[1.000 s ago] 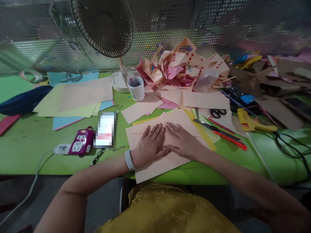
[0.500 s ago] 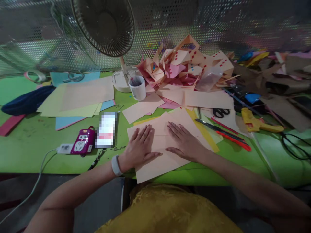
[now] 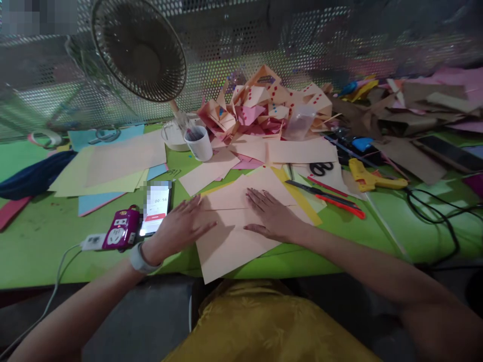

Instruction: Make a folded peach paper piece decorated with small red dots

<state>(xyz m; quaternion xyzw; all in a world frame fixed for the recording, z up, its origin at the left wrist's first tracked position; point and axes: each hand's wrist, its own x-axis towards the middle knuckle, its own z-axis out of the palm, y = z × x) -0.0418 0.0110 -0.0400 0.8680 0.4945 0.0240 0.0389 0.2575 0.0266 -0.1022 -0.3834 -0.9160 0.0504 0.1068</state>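
Note:
A pale peach sheet of paper (image 3: pixel 230 246) with a crosswise edge or fold lies in front of me, over a yellow sheet (image 3: pixel 315 217). My right hand (image 3: pixel 269 213) rests on it, palm down with the fingers spread. My left hand (image 3: pixel 181 223) is at the sheet's left edge, fingers stretched out and thumb over the paper; whether it touches is unclear. Just beyond the left wrist lies a lit phone (image 3: pixel 157 208). To the right of the paper are a box cutter with a red handle (image 3: pixel 345 206) and black-handled scissors (image 3: pixel 320 168).
A fan (image 3: pixel 139 55) and a white cup (image 3: pixel 199 144) stand at the back. Folded peach paper pieces (image 3: pixel 264 105) are heaped behind. A yellow glue gun (image 3: pixel 372 177) with a cord lies right. A purple power adapter (image 3: pixel 123 229) and stacked sheets (image 3: pixel 109 163) are left.
My left hand has slid left from the middle of the paper to its left edge. My right hand stays flat on the sheet. The camera view has turned slightly right.

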